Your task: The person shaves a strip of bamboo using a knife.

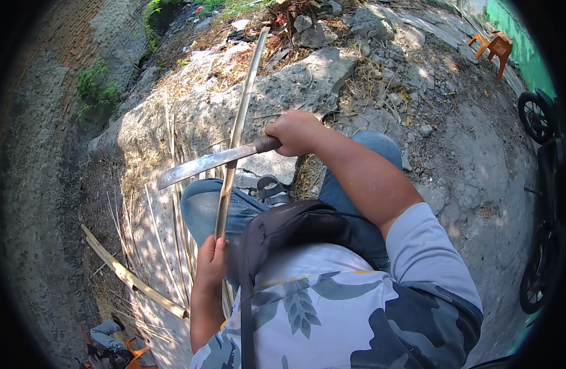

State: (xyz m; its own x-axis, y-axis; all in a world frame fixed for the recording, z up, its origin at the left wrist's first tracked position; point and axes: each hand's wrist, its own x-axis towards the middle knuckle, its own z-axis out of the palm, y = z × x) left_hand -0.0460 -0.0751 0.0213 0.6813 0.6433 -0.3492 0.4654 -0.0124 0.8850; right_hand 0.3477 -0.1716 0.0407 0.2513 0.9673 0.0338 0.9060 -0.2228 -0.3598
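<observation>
My right hand (295,132) is wrapped round the dark handle of a machete (212,161). Its broad metal blade points left and lies across a long split bamboo strip (245,101). The strip's lower end is gripped in my left hand (213,258), near my left thigh. From there the strip slants up and away, past the blade, toward a concrete slab. Whether the edge bites into the bamboo cannot be made out.
Several thin bamboo strips (179,246) lie on the ground at my left, beside a thicker bamboo pole (132,280). Ahead is a broken concrete slab (289,86) with rubble. An orange plastic chair (497,50) and a motorcycle (541,184) stand at right; another person (107,341) is at lower left.
</observation>
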